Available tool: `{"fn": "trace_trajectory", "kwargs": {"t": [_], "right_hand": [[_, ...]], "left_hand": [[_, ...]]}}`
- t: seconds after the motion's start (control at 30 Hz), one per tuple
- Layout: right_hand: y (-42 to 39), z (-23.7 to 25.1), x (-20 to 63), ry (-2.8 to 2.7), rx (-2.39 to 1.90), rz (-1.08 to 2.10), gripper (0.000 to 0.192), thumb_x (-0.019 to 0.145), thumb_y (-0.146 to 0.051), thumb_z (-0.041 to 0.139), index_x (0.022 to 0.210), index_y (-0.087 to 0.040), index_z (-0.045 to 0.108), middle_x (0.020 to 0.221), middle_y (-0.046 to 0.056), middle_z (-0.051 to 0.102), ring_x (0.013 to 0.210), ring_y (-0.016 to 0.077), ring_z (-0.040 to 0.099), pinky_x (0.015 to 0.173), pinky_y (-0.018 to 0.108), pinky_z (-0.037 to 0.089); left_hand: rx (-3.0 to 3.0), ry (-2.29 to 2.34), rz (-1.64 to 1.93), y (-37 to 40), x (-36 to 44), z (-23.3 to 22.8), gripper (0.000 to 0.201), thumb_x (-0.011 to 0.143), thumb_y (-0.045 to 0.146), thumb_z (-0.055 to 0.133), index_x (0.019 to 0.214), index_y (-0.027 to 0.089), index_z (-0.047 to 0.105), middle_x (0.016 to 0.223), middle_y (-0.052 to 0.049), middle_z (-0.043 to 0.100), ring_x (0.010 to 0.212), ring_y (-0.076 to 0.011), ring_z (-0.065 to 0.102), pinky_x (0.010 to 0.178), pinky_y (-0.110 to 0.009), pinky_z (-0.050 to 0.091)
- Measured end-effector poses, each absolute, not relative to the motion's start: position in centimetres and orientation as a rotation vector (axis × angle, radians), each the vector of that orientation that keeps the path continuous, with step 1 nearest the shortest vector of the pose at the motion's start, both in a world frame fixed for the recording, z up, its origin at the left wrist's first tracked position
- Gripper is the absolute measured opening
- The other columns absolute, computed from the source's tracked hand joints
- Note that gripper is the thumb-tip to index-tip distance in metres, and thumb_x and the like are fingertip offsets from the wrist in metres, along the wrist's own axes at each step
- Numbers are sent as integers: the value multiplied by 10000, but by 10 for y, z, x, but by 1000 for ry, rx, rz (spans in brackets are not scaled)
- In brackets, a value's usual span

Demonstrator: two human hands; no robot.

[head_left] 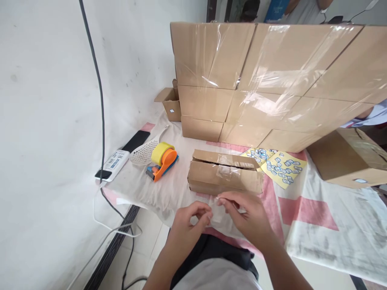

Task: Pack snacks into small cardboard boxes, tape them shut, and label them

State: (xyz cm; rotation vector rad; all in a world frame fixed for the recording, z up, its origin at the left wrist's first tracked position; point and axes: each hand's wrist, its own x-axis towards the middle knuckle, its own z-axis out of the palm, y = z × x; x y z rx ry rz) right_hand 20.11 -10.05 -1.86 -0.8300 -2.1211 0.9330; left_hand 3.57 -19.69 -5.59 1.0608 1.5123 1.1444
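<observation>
Left hand (pixel 193 219) and right hand (pixel 244 211) — fingertips pinched on a clear strip (pixel 215 206), barely visible, at the table edge. Just beyond: small box (pixel 225 175). Further left — tape dispenser (pixel 162 160). Stacked cartons (pixel 272 80) cut off right.

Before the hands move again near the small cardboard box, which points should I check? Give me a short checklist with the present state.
1. Left hand and right hand together over the table edge: ok.
2. Something thin and clear between the fingertips: cannot tell what.
3. Small brown cardboard box just beyond the hands, flap partly raised: not ok if it should be sealed.
4. Orange tape dispenser with yellow roll left of the box, untouched: ok.
5. Yellow sticker sheets uncovered: ok.
</observation>
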Motion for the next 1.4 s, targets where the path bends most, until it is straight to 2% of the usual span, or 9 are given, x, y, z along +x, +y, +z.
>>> {"fn": "trace_trajectory", "kwargs": {"t": [0.2,0.4,0.57,0.67,0.77,0.97,1.17,1.3,1.4], "right_hand": [[-60,35,208,-2137,-822,845,130,962,-210,624,915,-240,742,792,0,747,682,135,685,592,225,502],[-35,55,199,-2020,-773,1112,148,942,-259,662,817,-202,717,679,-20,667,536,90,581,518,200,469],[-33,52,197,-2034,-654,1169,144,954,-225,634,846,-209,728,742,-12,711,585,95,613,564,204,496],[-34,51,196,-2103,-588,1110,182,950,-140,595,864,-218,734,804,-14,743,654,98,660,600,197,505],[-33,50,197,-2143,-519,987,205,942,-88,588,911,-232,730,842,-27,760,718,92,688,632,184,509],[-24,35,201,-2191,-162,697,270,947,-29,586,1067,-234,714,941,18,773,836,137,714,739,267,551],[-21,26,206,-2070,98,411,323,921,-11,614,1175,-192,699,941,81,791,821,199,749,620,310,557],[-20,29,212,-2098,38,471,469,898,-2,617,1274,-276,673,973,51,800,826,207,759,634,325,579],[-21,32,213,-2107,-147,580,439,897,-5,615,1203,-304,711,953,18,799,815,187,756,676,311,587]], "left_hand": [[1185,1468,1430,-161,56,-32,299,963,391,577,766,181,658,687,6,607,663,-114,514,638,-223,404],[1110,1429,1747,-146,65,-38,222,914,365,687,1066,203,686,765,11,617,677,-118,543,634,-219,446],[1256,1470,1879,-146,52,-33,177,958,314,639,1094,230,715,796,3,619,701,-118,541,646,-223,437],[1330,1558,1781,-143,41,-22,139,961,306,633,950,216,739,719,12,586,647,-108,488,612,-228,389],[1293,1543,1642,-140,34,-16,251,963,341,625,782,190,711,669,5,584,623,-107,473,597,-241,358],[828,1219,1635,-135,36,-17,344,905,442,680,698,174,621,562,34,488,547,-82,380,523,-220,273],[492,1133,1711,-129,46,-13,368,795,419,770,659,167,539,578,70,375,518,-50,261,489,-195,218],[466,1193,1777,-132,51,-20,365,787,395,750,640,179,494,573,73,340,509,-55,230,476,-207,191],[607,1294,1773,-136,50,-31,444,879,415,660,581,190,421,536,62,288,516,-78,247,489,-231,216]]}}
